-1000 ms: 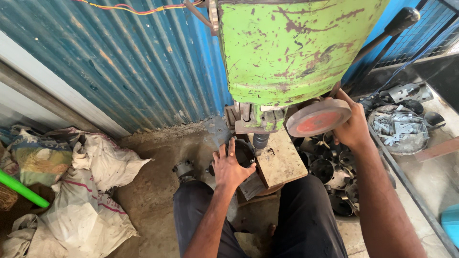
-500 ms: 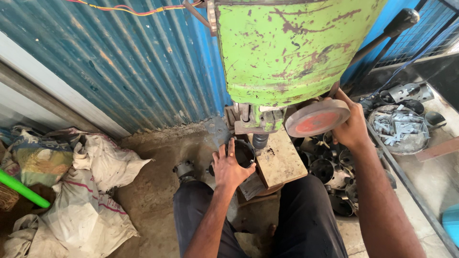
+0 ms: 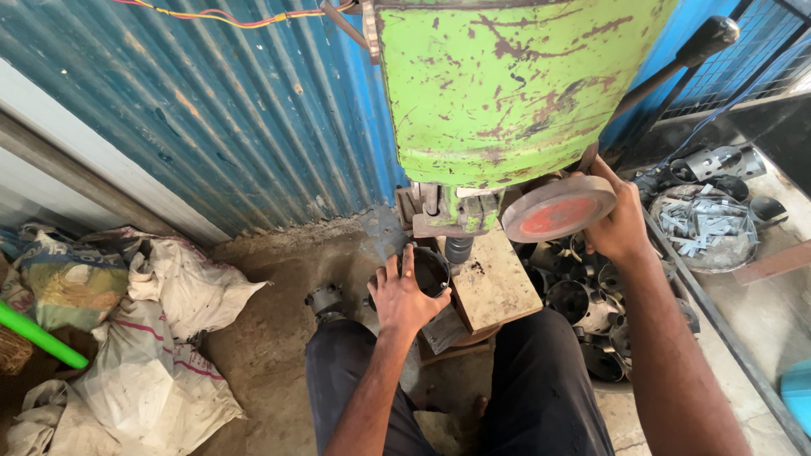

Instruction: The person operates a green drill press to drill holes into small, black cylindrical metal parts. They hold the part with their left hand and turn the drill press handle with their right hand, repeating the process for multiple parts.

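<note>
At the far left a green rod [image 3: 38, 336] crosses a heap of white sacks [image 3: 144, 355] on the dirt floor below a blue corrugated metal wall [image 3: 211, 110]. Nearer the middle, the left hand [image 3: 404, 295] lies spread, fingers loosely fanned, with its palm on the rim of a dark round metal cup [image 3: 429, 268] that sits at the left edge of the press's worn bed plate [image 3: 494, 283]; it rests on the cup and does not close around it. Above stands the chipped green press housing [image 3: 507, 84]. To the right, the right hand [image 3: 621, 224] wraps its fingers around the edge of the reddish handwheel [image 3: 559, 208]. Past it, dark metal cups [image 3: 583, 304] lie piled on the floor, and a basin of small metal clips [image 3: 705, 228] stands by the mesh. Compared with half a second ago, both hands keep the same places and the cup has not shifted.
</note>
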